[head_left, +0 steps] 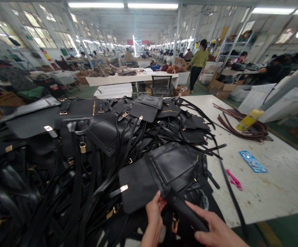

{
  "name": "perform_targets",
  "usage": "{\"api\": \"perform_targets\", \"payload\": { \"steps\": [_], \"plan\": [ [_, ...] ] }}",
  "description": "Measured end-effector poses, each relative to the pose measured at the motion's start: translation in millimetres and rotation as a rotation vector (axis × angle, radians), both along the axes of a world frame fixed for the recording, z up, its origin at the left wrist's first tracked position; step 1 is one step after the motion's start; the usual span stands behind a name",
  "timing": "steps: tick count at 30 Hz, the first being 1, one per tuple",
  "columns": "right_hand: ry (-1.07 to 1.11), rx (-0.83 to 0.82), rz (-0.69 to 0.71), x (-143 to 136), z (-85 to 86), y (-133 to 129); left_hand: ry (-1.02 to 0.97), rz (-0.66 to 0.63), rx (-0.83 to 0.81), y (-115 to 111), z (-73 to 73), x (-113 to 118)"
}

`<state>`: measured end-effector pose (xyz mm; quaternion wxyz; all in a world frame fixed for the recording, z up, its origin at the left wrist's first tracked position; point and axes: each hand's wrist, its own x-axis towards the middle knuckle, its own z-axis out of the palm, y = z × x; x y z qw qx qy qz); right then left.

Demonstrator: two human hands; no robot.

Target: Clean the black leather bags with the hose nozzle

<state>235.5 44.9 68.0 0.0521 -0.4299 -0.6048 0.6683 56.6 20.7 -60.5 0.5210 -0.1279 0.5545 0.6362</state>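
A black leather bag (178, 164) with a stitched panel lies in front of me. Its flap (137, 185) is spread out to the left and carries a gold clasp (123, 188). My left hand (155, 214) pinches the bag's near edge, thumb on top and fingers curled beneath. With my right hand (212, 224) I grip a wide black strap (187, 209) that runs from the bag's near edge towards me. Thumb and fingers lie on either side of this strap. Whether it is sewn to the bag, I cannot tell.
More black bags (99, 133) with straps and gold buckles are heaped to the left and behind. On the white table (279, 185) lie brown straps (228, 120), a yellow bottle (250, 120), a blue packet (253, 161) and a pink item (234, 179). A person (199, 63) stands further back.
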Motion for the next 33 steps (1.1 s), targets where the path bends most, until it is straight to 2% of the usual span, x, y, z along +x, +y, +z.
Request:
{"api": "perform_targets", "payload": {
  "steps": [2,7,11,16,21,28,33],
  "plan": [
    [-0.025,0.003,0.031,0.1,-3.4,-3.3,0.007,0.010,-0.013,-0.5,-2.1,0.4],
    [0.020,0.096,-0.006,-6.3,-19.8,-12.8,-0.005,0.024,-0.020,-0.5,-5.1,2.2],
    [0.045,0.106,-0.014,-11.8,-25.2,-13.4,-0.030,0.020,-0.020,-1.7,-3.6,4.3],
    [-0.042,0.016,-0.132,-15.7,-20.2,-6.7,-0.053,0.001,-0.001,-3.9,8.9,6.4],
    [0.038,-0.101,-0.162,-0.7,-8.9,2.0,-0.176,0.022,0.052,6.6,22.4,10.0],
    [0.114,-0.147,-0.124,7.1,-11.2,9.7,-0.230,0.117,0.034,19.1,17.3,17.1],
    [0.084,-0.121,-0.125,-12.5,-12.1,13.3,-0.250,0.109,0.059,14.0,21.6,19.6]
  ]
}}
